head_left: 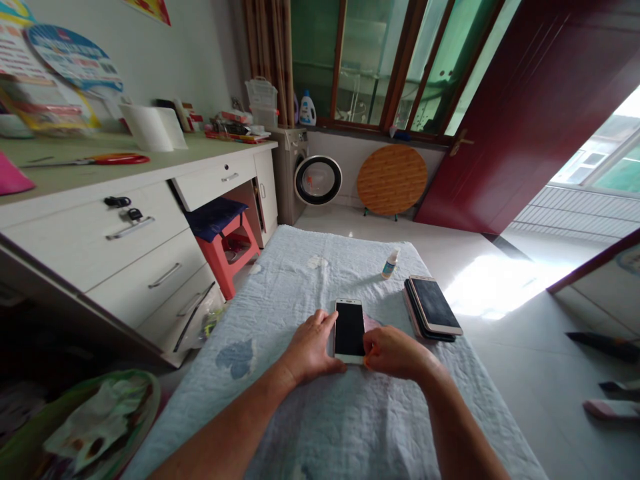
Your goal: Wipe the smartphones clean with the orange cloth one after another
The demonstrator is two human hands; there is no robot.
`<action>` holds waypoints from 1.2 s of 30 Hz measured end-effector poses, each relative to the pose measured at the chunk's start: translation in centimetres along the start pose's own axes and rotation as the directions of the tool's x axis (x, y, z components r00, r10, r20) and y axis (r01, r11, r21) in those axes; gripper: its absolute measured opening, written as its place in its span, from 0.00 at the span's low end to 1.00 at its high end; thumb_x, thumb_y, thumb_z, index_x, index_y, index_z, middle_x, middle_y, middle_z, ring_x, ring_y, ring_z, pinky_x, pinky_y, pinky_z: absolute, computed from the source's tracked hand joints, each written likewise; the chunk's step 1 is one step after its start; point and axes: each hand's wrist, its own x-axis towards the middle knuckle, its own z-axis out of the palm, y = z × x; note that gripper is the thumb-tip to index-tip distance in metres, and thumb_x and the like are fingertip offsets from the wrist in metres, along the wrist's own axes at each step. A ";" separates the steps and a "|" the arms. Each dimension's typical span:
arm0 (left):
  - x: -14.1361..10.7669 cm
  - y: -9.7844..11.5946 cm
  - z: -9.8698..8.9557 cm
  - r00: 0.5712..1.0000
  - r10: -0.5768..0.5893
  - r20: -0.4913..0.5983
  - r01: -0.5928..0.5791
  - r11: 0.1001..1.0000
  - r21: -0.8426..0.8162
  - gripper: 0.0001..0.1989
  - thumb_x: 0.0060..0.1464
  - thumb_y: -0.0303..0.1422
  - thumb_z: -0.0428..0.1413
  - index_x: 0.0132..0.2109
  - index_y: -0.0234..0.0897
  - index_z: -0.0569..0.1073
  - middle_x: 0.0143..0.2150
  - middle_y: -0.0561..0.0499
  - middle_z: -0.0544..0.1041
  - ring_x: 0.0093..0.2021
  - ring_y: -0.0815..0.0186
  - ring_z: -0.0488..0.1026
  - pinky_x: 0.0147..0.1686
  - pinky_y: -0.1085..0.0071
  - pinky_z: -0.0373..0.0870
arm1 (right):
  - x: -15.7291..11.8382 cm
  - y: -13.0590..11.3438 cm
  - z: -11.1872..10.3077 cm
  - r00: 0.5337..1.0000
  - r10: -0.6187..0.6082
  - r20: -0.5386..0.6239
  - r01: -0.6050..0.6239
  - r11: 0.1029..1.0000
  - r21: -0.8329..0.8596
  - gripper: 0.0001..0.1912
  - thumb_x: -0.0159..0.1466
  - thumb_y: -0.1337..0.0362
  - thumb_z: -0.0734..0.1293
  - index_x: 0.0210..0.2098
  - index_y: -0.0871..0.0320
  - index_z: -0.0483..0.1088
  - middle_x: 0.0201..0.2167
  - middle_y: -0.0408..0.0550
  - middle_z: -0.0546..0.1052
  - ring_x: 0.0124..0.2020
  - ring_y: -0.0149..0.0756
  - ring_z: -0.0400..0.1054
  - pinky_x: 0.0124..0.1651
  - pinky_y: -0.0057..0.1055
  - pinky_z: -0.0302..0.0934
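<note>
A white-framed smartphone [349,330] with a dark screen lies face up on the cloth-covered table [300,267]. My left hand [315,347] grips it along the left edge, the thumb at the bottom corner and the fingers by the upper left side. At the phone's lower right edge, my right hand [395,350] is closed, its fingers curled down against the screen. A bit of orange shows under those fingers, too little to name. Right of the hands sits a stack of phones [434,305], a white-framed one on top. Beyond them stands a small spray bottle [391,264].
A white desk [100,220] runs along the left, with a paper towel roll [150,127] and scissors [115,159] on it. A red stool [227,247] is under the desk. A green basket [150,400] stands at lower left. Behind are an open washing machine [290,173] and a red door [500,120].
</note>
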 end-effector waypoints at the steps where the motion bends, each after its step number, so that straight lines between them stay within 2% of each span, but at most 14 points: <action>1: 0.0 0.0 0.0 1.000 -0.001 0.001 0.001 1.000 -0.003 0.51 0.32 0.44 0.68 0.64 0.38 0.58 0.54 0.43 0.65 0.55 0.52 0.66 0.56 0.63 0.62 | 0.0 0.0 0.1 1.000 0.014 -0.011 -0.014 1.000 -0.014 0.08 0.50 0.69 0.64 0.26 0.56 0.75 0.22 0.43 0.75 0.22 0.28 0.61 0.24 0.26 0.44; 7: -0.1 0.3 -0.2 1.000 -0.017 0.008 0.017 0.999 -0.028 0.50 0.32 0.42 0.68 0.63 0.40 0.59 0.54 0.44 0.66 0.55 0.51 0.66 0.56 0.63 0.62 | 0.6 0.5 0.3 0.988 0.035 -0.150 -0.039 0.999 -0.023 0.05 0.54 0.69 0.65 0.27 0.57 0.73 0.26 0.45 0.75 0.27 0.32 0.66 0.29 0.28 0.48; 12: -0.2 0.6 -0.5 1.000 -0.014 0.006 0.014 1.000 -0.014 0.51 0.32 0.41 0.68 0.64 0.38 0.58 0.54 0.43 0.66 0.55 0.52 0.66 0.55 0.63 0.63 | 1.4 -0.1 1.1 0.947 -0.016 -0.320 0.019 1.000 0.007 0.06 0.60 0.68 0.63 0.30 0.58 0.71 0.29 0.46 0.74 0.33 0.32 0.66 0.36 0.26 0.52; 17: -0.2 0.9 -0.7 1.000 -0.017 0.022 0.017 1.000 -0.010 0.49 0.34 0.40 0.68 0.63 0.35 0.59 0.54 0.42 0.66 0.55 0.52 0.67 0.55 0.63 0.63 | 2.1 -2.0 2.6 0.935 -0.122 -0.332 0.139 0.990 0.027 0.07 0.62 0.69 0.62 0.30 0.58 0.71 0.30 0.46 0.73 0.33 0.30 0.65 0.38 0.25 0.52; 21: -0.3 0.9 -0.7 1.000 -0.016 0.016 0.017 1.000 -0.014 0.47 0.34 0.39 0.67 0.62 0.36 0.61 0.53 0.43 0.66 0.54 0.52 0.67 0.54 0.64 0.63 | 2.0 -1.9 2.6 0.942 -0.191 -0.278 0.209 0.977 0.038 0.05 0.60 0.69 0.64 0.28 0.58 0.71 0.28 0.44 0.72 0.33 0.30 0.64 0.37 0.25 0.52; 27: -0.3 0.8 -0.6 1.000 -0.026 0.011 0.026 1.000 -0.017 0.49 0.33 0.40 0.67 0.64 0.40 0.58 0.54 0.44 0.66 0.55 0.52 0.67 0.55 0.64 0.63 | 1.5 -0.8 1.5 0.945 -0.103 -0.311 0.126 0.990 0.058 0.08 0.61 0.69 0.62 0.27 0.59 0.71 0.28 0.44 0.71 0.31 0.29 0.64 0.34 0.24 0.51; 32: -0.3 0.6 -0.5 1.000 -0.017 0.011 0.017 0.999 -0.030 0.48 0.33 0.40 0.68 0.63 0.39 0.59 0.54 0.44 0.66 0.54 0.53 0.67 0.54 0.64 0.64 | 1.8 -1.6 2.2 0.938 -0.230 -0.259 0.260 0.962 0.087 0.05 0.59 0.69 0.65 0.27 0.58 0.72 0.28 0.43 0.72 0.33 0.29 0.65 0.37 0.24 0.52; 36: -0.2 0.6 -0.5 1.000 -0.018 0.007 0.019 0.999 -0.041 0.46 0.33 0.39 0.68 0.61 0.41 0.61 0.54 0.45 0.66 0.55 0.52 0.67 0.55 0.63 0.63 | 2.5 -1.7 2.9 0.923 -0.184 -0.339 0.216 0.974 0.061 0.07 0.61 0.67 0.64 0.27 0.58 0.71 0.28 0.43 0.70 0.32 0.29 0.63 0.36 0.24 0.52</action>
